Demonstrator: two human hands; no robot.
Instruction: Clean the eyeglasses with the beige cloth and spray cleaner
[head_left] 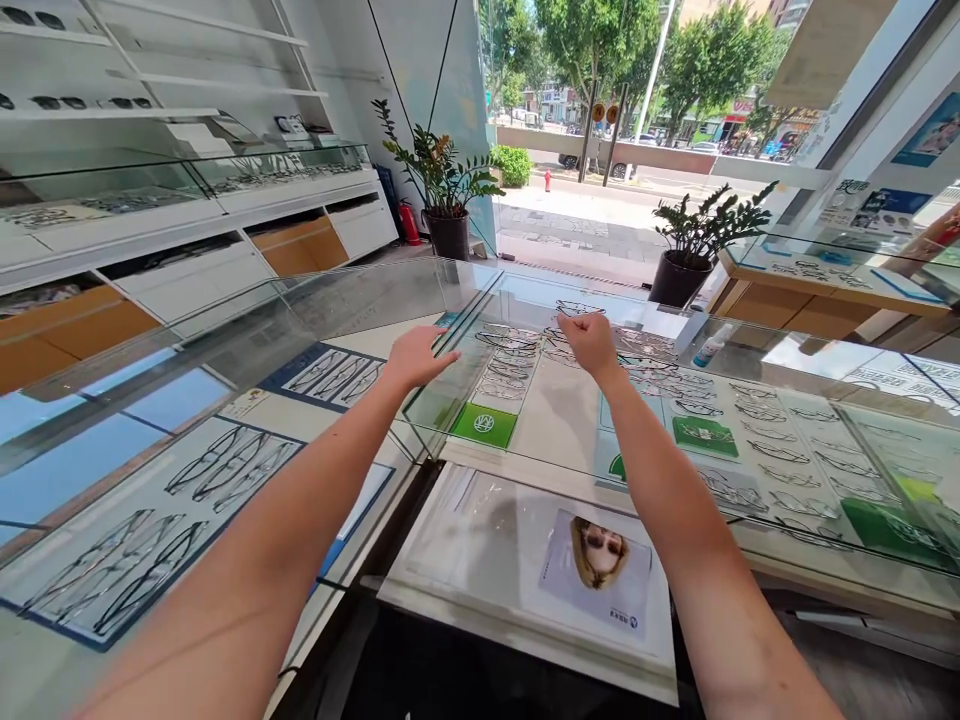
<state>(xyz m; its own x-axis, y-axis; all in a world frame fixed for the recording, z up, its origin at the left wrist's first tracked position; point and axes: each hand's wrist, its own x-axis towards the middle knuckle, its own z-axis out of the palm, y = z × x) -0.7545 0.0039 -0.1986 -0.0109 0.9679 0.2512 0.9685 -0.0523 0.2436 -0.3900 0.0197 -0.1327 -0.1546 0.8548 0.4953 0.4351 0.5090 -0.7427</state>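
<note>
My left hand (pixel 417 356) is over the glass display case, close to the dark metal strip (pixel 480 300) along its glass. Its thumb stands apart from the fingers, and I see nothing in it. Farther right, my right hand (pixel 591 342) is closed above the case with its fingers curled in. A pair of eyeglasses (pixel 581 308) shows right at its knuckles; whether the fingers grip it, I cannot tell. Between the hands, a column of eyeglasses (pixel 506 370) lies beneath the glass, behind a green card (pixel 484 425) with a white logo.
Trays of eyeglasses (pixel 225 465) lie under glass at left. More frames (pixel 772 435) fill the case at right. A printed sheet (pixel 596 570) with a portrait lies on the white drawer top (pixel 465 550) before me. Potted plants (pixel 450 235) stand near the glass front.
</note>
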